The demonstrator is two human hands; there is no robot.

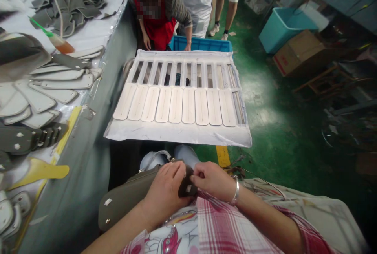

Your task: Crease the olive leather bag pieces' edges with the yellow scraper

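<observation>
Long olive-grey leather-like pieces (126,197) with rounded ends lie across my lap, showing a small white sticker and a metal stud. My left hand (166,187) is closed around the end of a dark piece (187,186) that also bears a white sticker. Close beside it, my right hand (214,181) has its fingers pinched together at that piece's edge. Whatever sits between those fingertips is too small or hidden to make out. In front of me a white cloth-covered slotted board (176,134) carries a row of pale rounded strips (188,106).
On the left worktable (98,152) lie grey and pale pieces (63,79), a yellow scraper-like tool (48,170) and a glue brush (60,44). A co-worker in a red apron (159,34) stands beyond the board, near a blue crate (210,44). To the right are a teal bin (275,30) and a cardboard box (303,53).
</observation>
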